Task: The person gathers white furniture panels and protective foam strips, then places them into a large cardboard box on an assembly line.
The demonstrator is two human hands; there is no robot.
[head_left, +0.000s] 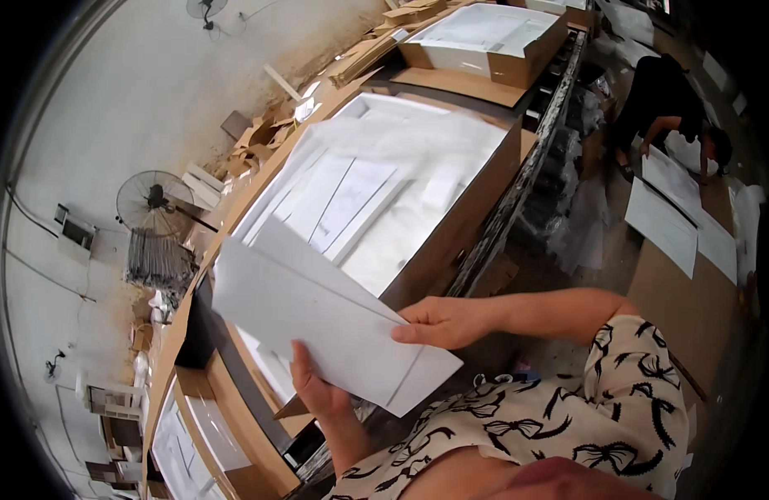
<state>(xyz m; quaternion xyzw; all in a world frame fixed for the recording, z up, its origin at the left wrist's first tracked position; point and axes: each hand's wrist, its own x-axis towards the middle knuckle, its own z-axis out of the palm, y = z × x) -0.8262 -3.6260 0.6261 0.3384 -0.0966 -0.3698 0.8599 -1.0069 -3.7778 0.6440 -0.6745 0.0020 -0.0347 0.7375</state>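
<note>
I hold two overlapping flat white boards (309, 317) in front of me, slightly fanned and tilted. My left hand (322, 392) grips their near lower edge, its thumb up along the edge and the other fingers hidden underneath. My right hand (439, 323) pinches the right edge, thumb on top where the boards overlap. Just beyond the boards lies a large open cardboard box (459, 221), lined in white. Inside it are white panels, a printed sheet (351, 204) and a translucent wrapping film (376, 133).
Another open box (505, 67) stands farther up the conveyor line (518, 204), and one (247, 425) sits at lower left. A standing fan (155, 200) and loose cardboard (264, 133) are along the wall. At right, a person (664, 104) bends over white panels (664, 225) on the floor.
</note>
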